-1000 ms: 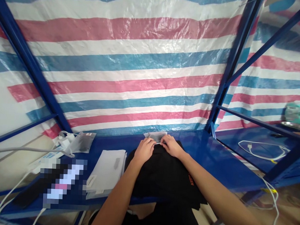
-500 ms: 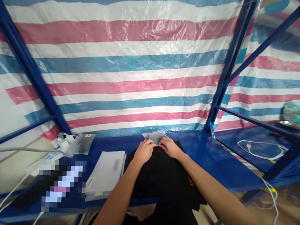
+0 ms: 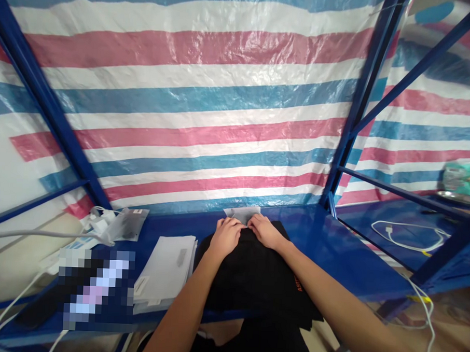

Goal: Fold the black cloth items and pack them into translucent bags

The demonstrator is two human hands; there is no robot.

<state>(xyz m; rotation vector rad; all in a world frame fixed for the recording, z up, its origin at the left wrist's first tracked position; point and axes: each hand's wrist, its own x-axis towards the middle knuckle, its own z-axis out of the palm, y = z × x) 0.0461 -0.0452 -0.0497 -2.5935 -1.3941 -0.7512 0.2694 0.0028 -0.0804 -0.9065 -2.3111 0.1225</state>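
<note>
A folded black garment (image 3: 254, 275) with small orange lettering lies on the blue metal shelf (image 3: 333, 242), hanging over its front edge. My left hand (image 3: 226, 236) and my right hand (image 3: 264, 231) rest on its far edge, fingers curled and pinching close together. Between them sits a small grey-white packet (image 3: 243, 214), its near edge held at my fingertips. The packet lies flat against the shelf by the striped tarp.
A stack of white plastic bags (image 3: 167, 269) lies left of the garment. Further left are a translucent pouch (image 3: 126, 224), white chargers and cables (image 3: 96, 219). A striped tarp (image 3: 207, 107) backs the shelf. A white cable (image 3: 411, 235) lies on the right shelf.
Both hands have stayed on the packet at the garment's far edge, drawing slightly closer together. The view shifted a little.
</note>
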